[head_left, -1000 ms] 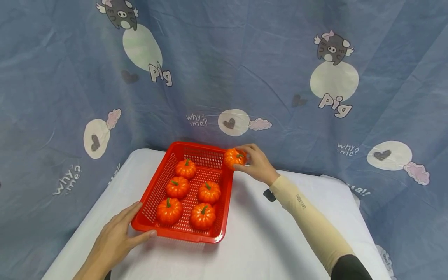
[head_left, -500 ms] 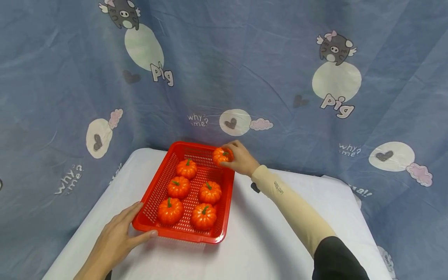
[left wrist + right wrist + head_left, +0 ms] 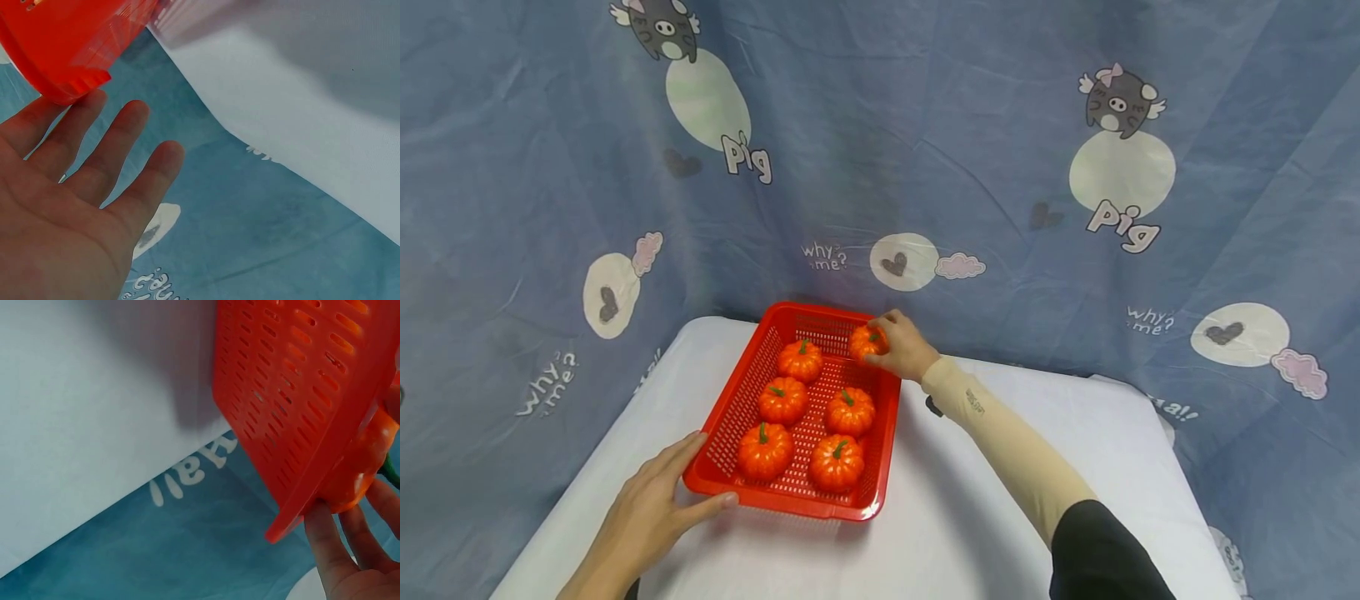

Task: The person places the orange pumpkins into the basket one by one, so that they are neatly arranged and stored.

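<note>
A red plastic basket with slotted walls stands on the white-covered table. Several small orange pumpkins with green stems, such as the front-left pumpkin, lie inside it. My right hand holds another pumpkin by its side in the basket's back right corner. In the right wrist view, fingers curve around that pumpkin just beyond the basket wall. My left hand rests at the basket's front left corner, fingers extended and thumb along the front. Its fingertips meet the rim in the left wrist view.
The white table extends to the right of the basket. A blue curtain printed with pigs and lettering hangs close behind the basket and along both sides of the table.
My right hand has carried the pumpkin leftward from over the basket's right rim and lowered it into the back right corner. My left hand stays where it was.
</note>
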Tool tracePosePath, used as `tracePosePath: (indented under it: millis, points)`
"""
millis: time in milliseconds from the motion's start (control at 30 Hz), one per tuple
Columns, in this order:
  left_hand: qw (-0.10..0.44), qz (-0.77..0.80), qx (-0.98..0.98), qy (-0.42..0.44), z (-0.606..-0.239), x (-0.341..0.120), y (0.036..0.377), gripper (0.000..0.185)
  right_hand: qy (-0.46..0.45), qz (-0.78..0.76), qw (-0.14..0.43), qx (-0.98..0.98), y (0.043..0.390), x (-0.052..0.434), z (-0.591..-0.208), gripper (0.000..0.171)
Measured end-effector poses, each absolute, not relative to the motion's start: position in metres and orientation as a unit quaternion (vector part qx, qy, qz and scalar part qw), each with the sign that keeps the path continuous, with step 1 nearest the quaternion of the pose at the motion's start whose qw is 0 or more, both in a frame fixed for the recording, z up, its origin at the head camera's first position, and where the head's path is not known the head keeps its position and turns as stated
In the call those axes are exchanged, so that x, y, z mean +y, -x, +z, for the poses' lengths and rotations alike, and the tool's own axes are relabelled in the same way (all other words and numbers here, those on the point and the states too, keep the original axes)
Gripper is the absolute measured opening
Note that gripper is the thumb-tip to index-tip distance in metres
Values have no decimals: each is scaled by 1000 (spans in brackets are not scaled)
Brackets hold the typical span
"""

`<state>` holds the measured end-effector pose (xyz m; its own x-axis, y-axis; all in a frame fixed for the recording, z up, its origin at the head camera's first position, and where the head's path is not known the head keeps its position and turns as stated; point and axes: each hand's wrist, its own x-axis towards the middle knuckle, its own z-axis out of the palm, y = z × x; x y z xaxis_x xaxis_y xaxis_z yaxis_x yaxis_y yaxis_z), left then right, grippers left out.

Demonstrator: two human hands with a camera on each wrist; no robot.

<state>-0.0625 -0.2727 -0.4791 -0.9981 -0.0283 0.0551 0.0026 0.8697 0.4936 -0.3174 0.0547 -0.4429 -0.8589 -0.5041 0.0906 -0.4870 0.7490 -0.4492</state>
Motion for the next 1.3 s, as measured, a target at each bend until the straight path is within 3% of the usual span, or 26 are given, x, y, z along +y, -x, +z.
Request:
tracePosePath:
  millis: [567, 1300]
  points:
    - [32, -252, -967, -6, -478, -271, 63, 121, 301, -168, 8, 939, 318, 41, -453, 58]
    - [19, -252, -967, -16, -477, -271, 62, 122, 299, -89, 38, 949, 319, 26, -469, 58]
